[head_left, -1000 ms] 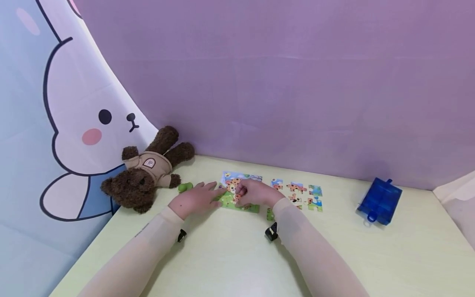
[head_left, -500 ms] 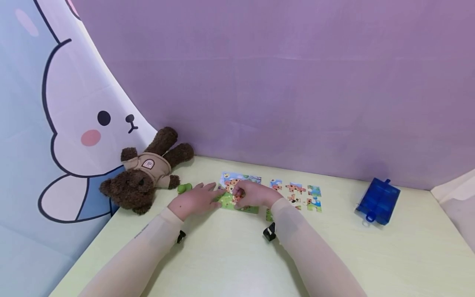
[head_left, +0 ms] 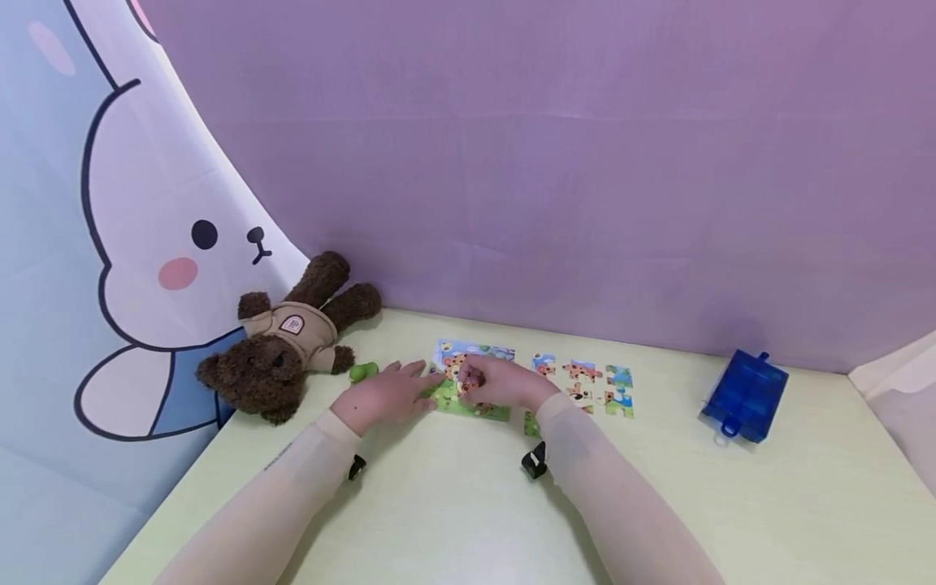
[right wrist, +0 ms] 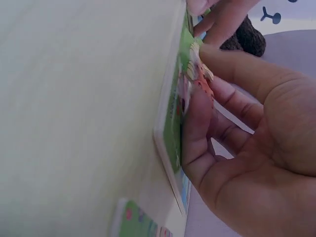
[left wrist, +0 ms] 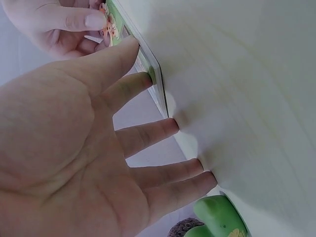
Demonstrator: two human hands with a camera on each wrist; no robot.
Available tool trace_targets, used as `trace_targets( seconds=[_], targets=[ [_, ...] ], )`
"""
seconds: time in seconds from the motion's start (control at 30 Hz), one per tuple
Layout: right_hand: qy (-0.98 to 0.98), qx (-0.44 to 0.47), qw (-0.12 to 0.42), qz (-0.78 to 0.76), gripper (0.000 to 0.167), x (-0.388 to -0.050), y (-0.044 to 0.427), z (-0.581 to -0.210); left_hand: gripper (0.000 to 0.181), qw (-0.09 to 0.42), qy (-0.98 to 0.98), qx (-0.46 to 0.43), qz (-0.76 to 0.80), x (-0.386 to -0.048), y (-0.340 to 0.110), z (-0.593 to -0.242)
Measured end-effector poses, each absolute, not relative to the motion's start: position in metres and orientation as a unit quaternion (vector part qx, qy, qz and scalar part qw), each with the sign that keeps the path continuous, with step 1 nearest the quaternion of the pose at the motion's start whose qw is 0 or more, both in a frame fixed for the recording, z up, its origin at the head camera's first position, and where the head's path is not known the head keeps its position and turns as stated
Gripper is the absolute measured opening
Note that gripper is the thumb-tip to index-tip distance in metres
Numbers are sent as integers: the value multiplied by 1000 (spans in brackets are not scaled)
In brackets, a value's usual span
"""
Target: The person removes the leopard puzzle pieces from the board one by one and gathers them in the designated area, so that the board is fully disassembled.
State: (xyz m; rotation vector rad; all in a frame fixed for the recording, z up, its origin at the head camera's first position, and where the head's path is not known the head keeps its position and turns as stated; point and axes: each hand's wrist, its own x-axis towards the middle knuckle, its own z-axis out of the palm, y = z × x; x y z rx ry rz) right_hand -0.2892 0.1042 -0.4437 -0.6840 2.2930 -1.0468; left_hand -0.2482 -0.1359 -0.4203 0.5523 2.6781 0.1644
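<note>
A picture puzzle board (head_left: 493,410) lies flat on the table, showing a spotted orange animal on green and blue. My right hand (head_left: 508,382) is over its middle, pinching an orange spotted puzzle piece (right wrist: 203,81) between thumb and fingers. In the right wrist view the piece is tilted close to the board's surface; its lower edge is partly hidden by the thumb. My left hand (head_left: 383,398) has its fingers spread and straight, with thumb and index finger at the board's left edge and the other fingertips on the table. A green toy (left wrist: 217,215) sits beside its little finger.
Several loose puzzle pieces (head_left: 582,370) lie right of the board, some partly behind my right wrist. A brown teddy bear (head_left: 300,325) lies at the back left. Farther right is a translucent blue box (head_left: 746,398). A purple cloth (head_left: 585,203) hangs behind the table (head_left: 453,504).
My right hand's fingers shift slightly over the board with the puzzle piece still pinched. The left hand stays in place at the edge.
</note>
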Motion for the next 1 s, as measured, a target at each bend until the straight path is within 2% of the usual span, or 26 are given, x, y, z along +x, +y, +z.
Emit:
trace_targets(
  seconds=[0.47,0.8,1.0],
  targets=[
    [859,-277,228,-364,8,-286,99,-442,60,198,958,197,62,-246,-136,-417],
    [842,-278,259,-383,10,-287,106,-439,61,181,959,208,60,-246,-132,-418],
    [819,-243,268,-445,13,-291,110,-441,64,173,957,223,59,-248,-131,-419]
  ],
)
